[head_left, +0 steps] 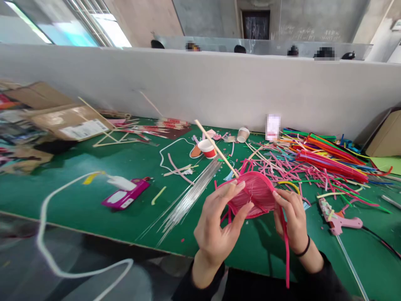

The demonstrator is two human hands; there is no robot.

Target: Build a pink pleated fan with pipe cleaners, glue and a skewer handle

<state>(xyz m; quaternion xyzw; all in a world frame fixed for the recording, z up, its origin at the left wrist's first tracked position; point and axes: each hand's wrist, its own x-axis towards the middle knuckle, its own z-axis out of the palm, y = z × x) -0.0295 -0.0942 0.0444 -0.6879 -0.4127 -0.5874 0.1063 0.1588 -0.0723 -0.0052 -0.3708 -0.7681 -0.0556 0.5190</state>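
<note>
Between my two hands is a pink round woven piece, made of fuzzy pink strips that look like pipe cleaners, with loose ends sticking out at its far side. My left hand pinches its left edge between thumb and fingers, the thumb lying over the inner face. On the right edge, my right hand is closed with thumb and fingers. A long pink strip hangs down from that side past the right palm. A wooden stick slants up and left from beside the woven piece.
A pink glue gun lies at the right, near pink strip scraps and colourful pipe cleaner bundles. Thin metal wires lie left of my hands. Behind stand a red-and-white paper cup and a partition. A purple device with a white cable lies left.
</note>
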